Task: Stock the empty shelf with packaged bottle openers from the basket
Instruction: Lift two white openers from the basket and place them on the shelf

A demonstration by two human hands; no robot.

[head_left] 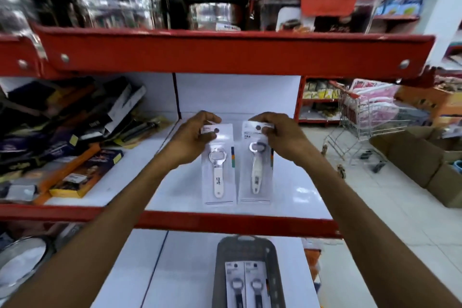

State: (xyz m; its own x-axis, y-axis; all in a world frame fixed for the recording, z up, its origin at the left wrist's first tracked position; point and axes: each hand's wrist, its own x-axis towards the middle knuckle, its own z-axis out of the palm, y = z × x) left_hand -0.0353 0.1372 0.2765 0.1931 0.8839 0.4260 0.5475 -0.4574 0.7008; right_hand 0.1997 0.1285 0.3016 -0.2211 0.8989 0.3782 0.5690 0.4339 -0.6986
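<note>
Two packaged bottle openers hang side by side over the white shelf (287,190) with its red front edge. My left hand (192,141) pinches the top of the left pack (218,172), which holds a white-handled opener. My right hand (280,139) pinches the top of the right pack (256,172), whose opener is also white. Both packs are upright, lower edges near the shelf front. Below, on the lower shelf, a grey basket (246,245) holds two more packaged openers (246,282) lying flat.
Boxed goods (75,137) crowd the left bay, past a thin red divider. A red beam (225,52) runs overhead. To the right are a wire shopping trolley (362,132) and open cardboard boxes (420,157) on the tiled floor. A round glass item (22,265) sits lower left.
</note>
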